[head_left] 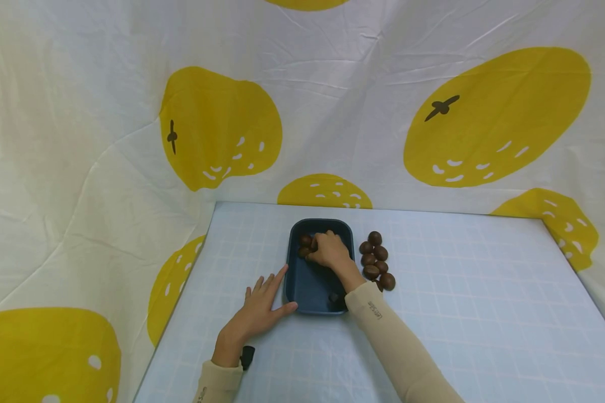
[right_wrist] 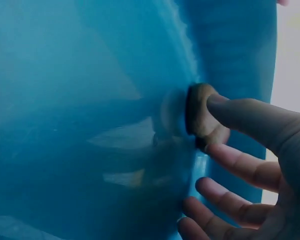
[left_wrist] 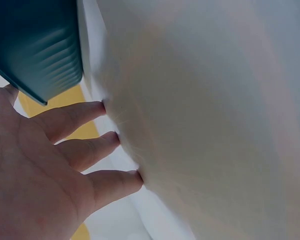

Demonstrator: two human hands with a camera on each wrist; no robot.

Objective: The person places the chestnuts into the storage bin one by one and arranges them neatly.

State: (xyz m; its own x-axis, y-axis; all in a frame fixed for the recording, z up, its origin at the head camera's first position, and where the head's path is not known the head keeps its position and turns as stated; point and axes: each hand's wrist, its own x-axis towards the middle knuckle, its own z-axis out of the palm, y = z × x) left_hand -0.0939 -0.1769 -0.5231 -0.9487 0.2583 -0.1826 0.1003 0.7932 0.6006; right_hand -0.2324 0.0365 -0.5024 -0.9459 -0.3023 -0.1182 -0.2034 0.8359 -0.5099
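Brown nuts (head_left: 381, 253) sit beside dark-blue tray (head_left: 308, 286), likely for reach; right hand (head_left: 330, 251) pinches one inside, thumb and forefinger; left hand (head_left: 257, 314) spread, nothing held, touches tray, probably steadying.

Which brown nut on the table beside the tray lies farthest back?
The nut right of the tray, closest to the table's back edge; every other nut beside it sits nearer the front.

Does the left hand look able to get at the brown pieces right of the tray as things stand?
Probably not directly: the left hand is at the left side of the tray, with that tray and the right sleeve between it and the brown pieces.
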